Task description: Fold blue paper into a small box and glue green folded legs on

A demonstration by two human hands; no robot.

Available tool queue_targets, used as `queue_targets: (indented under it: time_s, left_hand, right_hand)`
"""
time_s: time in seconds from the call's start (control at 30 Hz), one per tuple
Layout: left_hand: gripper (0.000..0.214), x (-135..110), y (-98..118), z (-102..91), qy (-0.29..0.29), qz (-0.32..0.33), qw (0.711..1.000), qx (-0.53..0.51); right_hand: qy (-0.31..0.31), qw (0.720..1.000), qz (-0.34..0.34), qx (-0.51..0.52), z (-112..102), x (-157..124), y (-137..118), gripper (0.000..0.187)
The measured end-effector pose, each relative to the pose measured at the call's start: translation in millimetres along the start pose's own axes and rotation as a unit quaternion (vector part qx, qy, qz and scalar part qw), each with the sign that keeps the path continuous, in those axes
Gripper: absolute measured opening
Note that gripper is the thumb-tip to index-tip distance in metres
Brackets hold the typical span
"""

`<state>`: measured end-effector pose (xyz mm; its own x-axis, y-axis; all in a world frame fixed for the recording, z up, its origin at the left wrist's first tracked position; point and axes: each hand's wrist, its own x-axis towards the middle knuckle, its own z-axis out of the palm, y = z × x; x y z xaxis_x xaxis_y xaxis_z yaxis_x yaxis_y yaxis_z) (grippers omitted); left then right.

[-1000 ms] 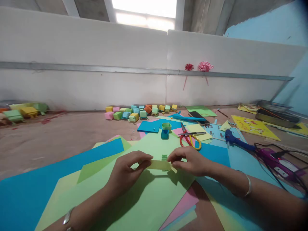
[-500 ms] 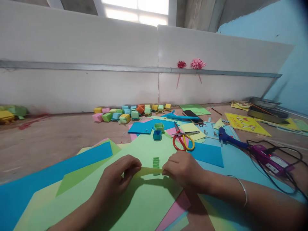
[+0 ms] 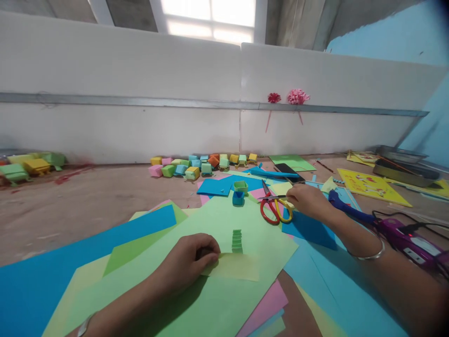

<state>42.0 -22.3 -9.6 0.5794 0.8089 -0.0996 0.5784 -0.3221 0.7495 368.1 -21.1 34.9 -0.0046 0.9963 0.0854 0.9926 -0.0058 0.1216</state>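
My left hand pinches the left end of a small pale yellow paper strip. The strip lies low over a large light green sheet. Just beyond it sits a short row of narrow folded green paper pieces. My right hand has its fingers closed at the right end of a slim dark pen-like tool; its exact kind cannot be made out. That tool lies across scissors with one red and one yellow handle loop. Small open paper boxes, green and blue, stand near the scissors.
Several folded paper blocks line the wall's foot. A phone lies behind the scissors. At right are a blue glue gun, a purple power strip with cables, a yellow card and a metal tin.
My right hand has let go of the yellow strip and moved right and forward to the pen-like tool. The strip now lies flatter, held by my left hand alone. The view has shifted slightly.
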Motion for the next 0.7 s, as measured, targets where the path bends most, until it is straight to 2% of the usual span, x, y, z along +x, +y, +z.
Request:
queue_targets:
  time_s: [0.07, 0.23, 0.33, 0.43, 0.57, 0.7]
  left_hand:
    - [0.017, -0.1, 0.1, 1.2, -0.004, 0.0, 1.0, -0.003]
    - [0.014, 0.3, 0.1, 1.0, 0.001, -0.002, 1.0, 0.018]
    - [0.016, 0.6, 0.3, -1.3, 0.004, -0.011, 1.0, 0.007]
    - [0.017, 1.1, -0.6, -4.0, 0.002, -0.016, 1.0, -0.001]
    - [0.016, 1.1, -2.4, -6.5, -0.002, -0.01, 1.0, 0.0]
    - [0.017, 2.4, -2.2, -12.3, 0.023, -0.014, 1.0, -0.006]
  right_hand:
    - [-0.023, 0.999, 0.0, -0.027, 0.3, 12.3, 1.4, 0.019]
    - [-0.075, 0.995, -0.033, -0.061, 2.3, 72.9, -22.1, 0.034]
    - [-0.079, 0.993, -0.044, -0.071, 7.2, 116.0, -39.0, 0.036]
    - [-0.072, 0.994, -0.053, -0.066, 16.4, 147.3, -52.8, 0.037]
    - [-0.065, 0.996, -0.045, -0.03, 27.4, 168.7, -60.7, 0.037]
    - [-0.071, 0.996, -0.02, 0.046, 19.3, 180.0, -46.3, 0.036]
